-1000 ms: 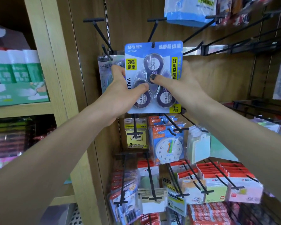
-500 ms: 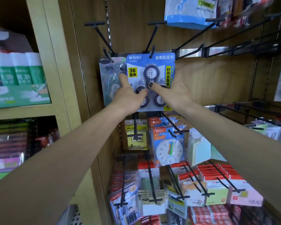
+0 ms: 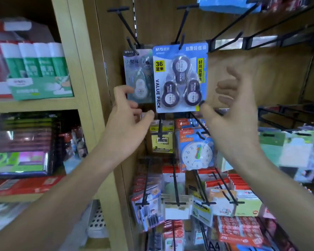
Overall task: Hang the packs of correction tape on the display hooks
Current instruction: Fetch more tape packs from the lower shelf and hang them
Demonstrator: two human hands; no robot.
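A blue value pack of three correction tapes (image 3: 179, 78) hangs from a black display hook (image 3: 182, 33) on the wooden back panel. To its left hangs a grey single correction tape pack (image 3: 139, 75) on another hook (image 3: 131, 42). My left hand (image 3: 129, 115) hovers just below the grey pack with relaxed fingers, holding nothing. My right hand (image 3: 228, 104) is at the blue pack's lower right corner, fingers loosely spread, thumb near the pack's edge; I cannot tell whether it touches.
Several empty black hooks (image 3: 230, 28) jut out at the upper right. Below hang a toy clock pack (image 3: 196, 151), sticky notes (image 3: 161, 140) and other stationery on crowded hooks. A wooden shelf unit (image 3: 76, 69) with glue sticks stands at the left.
The blue pack has been slid back onto its hook against the panel. Both hands have let go of it and drawn back and down.
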